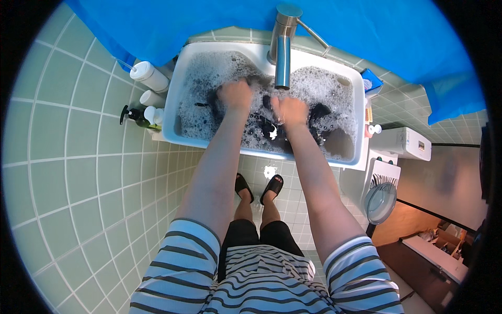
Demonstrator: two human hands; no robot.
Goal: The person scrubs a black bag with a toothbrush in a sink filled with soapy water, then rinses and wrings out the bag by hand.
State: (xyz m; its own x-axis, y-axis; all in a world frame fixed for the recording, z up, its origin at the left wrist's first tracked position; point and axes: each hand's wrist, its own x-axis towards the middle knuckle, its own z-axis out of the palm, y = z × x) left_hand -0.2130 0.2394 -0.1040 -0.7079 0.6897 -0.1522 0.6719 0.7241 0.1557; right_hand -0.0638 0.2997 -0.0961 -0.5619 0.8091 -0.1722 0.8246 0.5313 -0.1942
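A white sink [168,117] full of cloudy, sudsy water stands in front of me. Dark wet cloth [319,112] lies partly under the foam [208,70], its full shape hidden. My left hand [236,94], blurred, is closed on part of the cloth left of the faucet. Just below the spout, my right hand [292,110] grips another bunch of it, a dark fold showing beside the thumb. Whether this is one garment or more, I cannot tell. The metal faucet [283,59] reaches out over the water between my hands.
Left of the sink stand a white lidded cup [150,76] with a straw and a pump bottle [137,117]. Blue sheeting [235,13] hangs behind. On the right are a blue packet [371,80], a white toilet tank [408,143] and a clear basin [380,203].
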